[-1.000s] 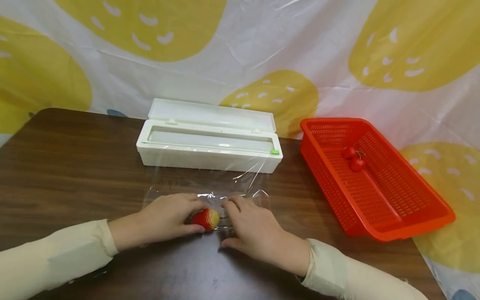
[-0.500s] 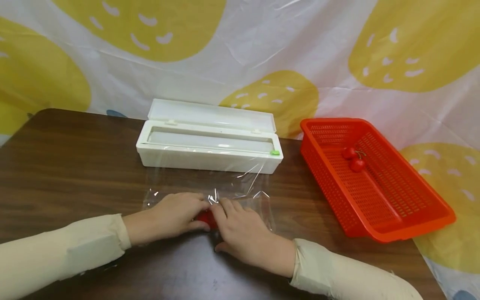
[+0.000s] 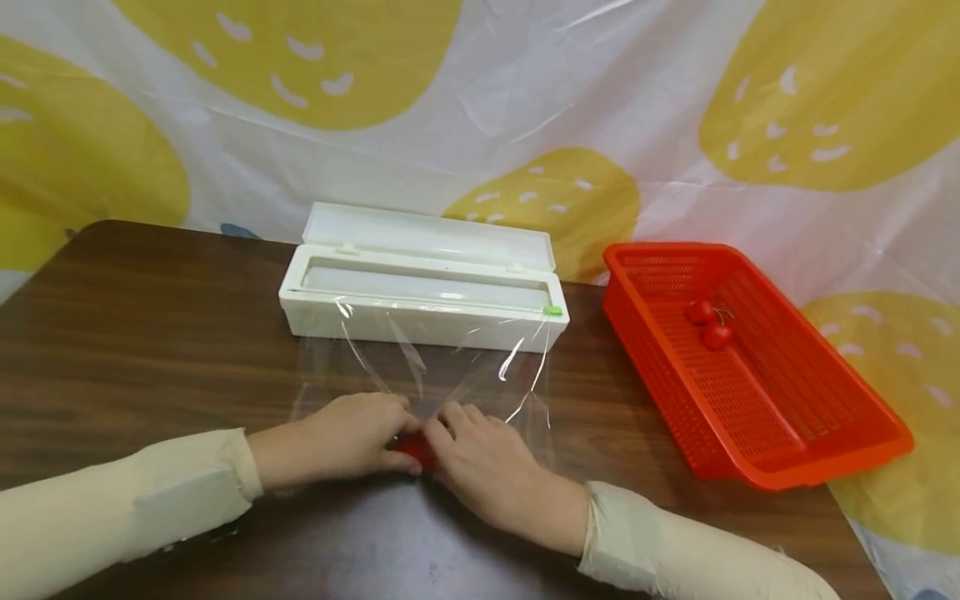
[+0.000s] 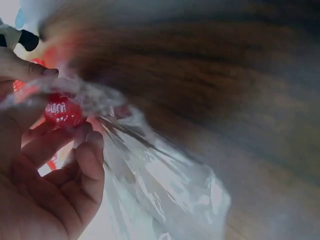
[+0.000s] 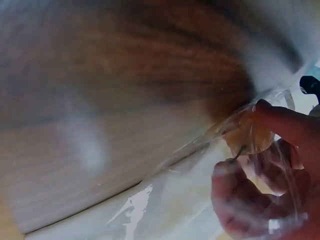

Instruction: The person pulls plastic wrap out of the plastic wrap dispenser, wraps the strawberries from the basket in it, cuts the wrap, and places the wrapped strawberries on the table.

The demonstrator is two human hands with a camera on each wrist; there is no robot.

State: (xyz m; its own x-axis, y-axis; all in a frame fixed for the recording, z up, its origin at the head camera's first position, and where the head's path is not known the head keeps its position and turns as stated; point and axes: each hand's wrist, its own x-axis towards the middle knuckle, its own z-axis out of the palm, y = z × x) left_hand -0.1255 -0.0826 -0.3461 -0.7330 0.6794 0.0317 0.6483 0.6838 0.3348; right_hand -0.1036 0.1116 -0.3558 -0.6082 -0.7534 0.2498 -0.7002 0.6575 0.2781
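Observation:
Cling film (image 3: pixel 420 371) runs from a white film dispenser (image 3: pixel 427 315), its lid up, down to both hands. Within the gathered film is a small red and yellow fruit (image 3: pixel 417 451), mostly hidden by fingers in the head view. My left hand (image 3: pixel 341 439) grips its red end (image 4: pixel 64 111) between thumb and curled fingers, film bunched over it. On the other side, my right hand (image 3: pixel 487 467) holds the yellow end (image 5: pixel 250 134), where a thin stem shows, with thumb and fingers curled round it through the film.
A red perforated basket (image 3: pixel 660 367) stands at the right of the dark wooden table (image 3: pixel 150 333), with red cherries (image 3: pixel 716 335) inside. A green slider (image 3: pixel 552 311) sits at the dispenser's right end. Behind hangs a white and yellow patterned sheet (image 3: pixel 525 100).
The right hand has moved left against the fruit, and both hands now close round it with film. The film has been pulled into taut creases between dispenser and hands.

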